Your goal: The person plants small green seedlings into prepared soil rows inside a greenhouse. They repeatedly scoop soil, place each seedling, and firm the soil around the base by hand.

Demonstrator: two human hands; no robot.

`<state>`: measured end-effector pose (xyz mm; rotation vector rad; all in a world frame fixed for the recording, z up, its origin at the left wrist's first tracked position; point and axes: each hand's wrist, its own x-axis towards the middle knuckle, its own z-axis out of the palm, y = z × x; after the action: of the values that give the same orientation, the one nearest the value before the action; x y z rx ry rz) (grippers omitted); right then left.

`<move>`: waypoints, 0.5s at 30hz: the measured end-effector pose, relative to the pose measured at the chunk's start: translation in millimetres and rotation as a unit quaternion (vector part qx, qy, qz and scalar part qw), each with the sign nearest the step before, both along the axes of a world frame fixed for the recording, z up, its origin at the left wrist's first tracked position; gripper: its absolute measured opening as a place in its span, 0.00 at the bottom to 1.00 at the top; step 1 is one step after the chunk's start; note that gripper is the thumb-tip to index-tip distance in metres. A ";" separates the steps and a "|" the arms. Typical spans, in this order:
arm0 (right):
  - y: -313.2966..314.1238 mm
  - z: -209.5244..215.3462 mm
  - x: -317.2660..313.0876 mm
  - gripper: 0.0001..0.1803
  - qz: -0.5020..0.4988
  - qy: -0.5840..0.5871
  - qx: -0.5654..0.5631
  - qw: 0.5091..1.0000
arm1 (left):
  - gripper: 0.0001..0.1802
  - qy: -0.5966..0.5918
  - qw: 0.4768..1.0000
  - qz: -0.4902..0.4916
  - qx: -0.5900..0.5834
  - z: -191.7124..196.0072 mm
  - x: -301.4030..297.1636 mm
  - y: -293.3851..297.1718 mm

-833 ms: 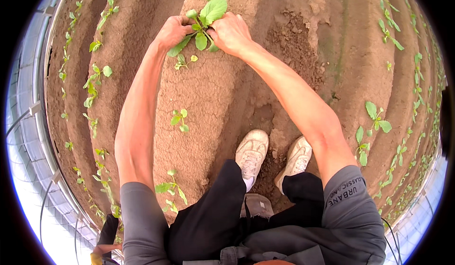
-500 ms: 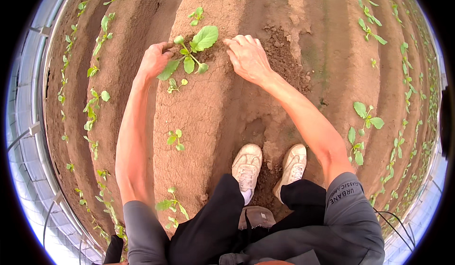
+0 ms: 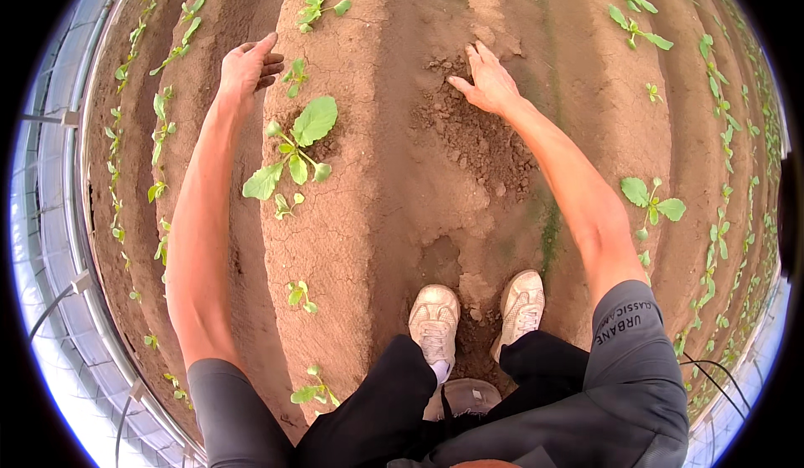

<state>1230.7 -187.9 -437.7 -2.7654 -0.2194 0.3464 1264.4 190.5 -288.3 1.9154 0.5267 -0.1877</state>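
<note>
Brown, dry soil runs in raised beds away from the person, who stands in a furrow in two pale shoes (image 3: 435,321). Both hands are empty, fingers loosely spread. The left hand (image 3: 248,68) hovers just beyond and to the left of one large leafy seedling (image 3: 295,154), which stands between that hand and the person's body; its leaves stretch diagonally, from lower left to upper right. The right hand (image 3: 488,84) rests palm down on a patch of loose, crumbled earth (image 3: 473,137), well apart from the seedling. The left hand is the nearer one. About five smaller seedlings share this bed; other rows flank it.
</note>
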 end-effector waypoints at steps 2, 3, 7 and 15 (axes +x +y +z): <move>11.5 6.6 11.2 0.46 -0.016 0.013 -0.007 1.000 | 0.31 0.020 0.999 0.032 -0.029 -9.7 25.2 -3.1; 10.0 1.1 16.7 0.52 -0.017 -0.004 -0.020 1.000 | 0.31 0.031 0.997 0.042 -0.050 -16.4 37.5 -10.9; -0.1 -4.0 34.9 0.60 -0.045 0.002 -0.007 0.999 | 0.30 0.089 0.987 0.082 -0.110 -33.2 73.4 -31.4; -5.5 -3.4 4.4 0.43 -0.053 0.005 0.017 0.998 | 0.05 0.099 0.983 0.115 -0.105 -57.2 96.8 -39.2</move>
<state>1235.0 -193.4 -441.0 -2.7275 -0.0740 0.3256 1361.2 151.3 -345.5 1.6251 0.8245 -0.2730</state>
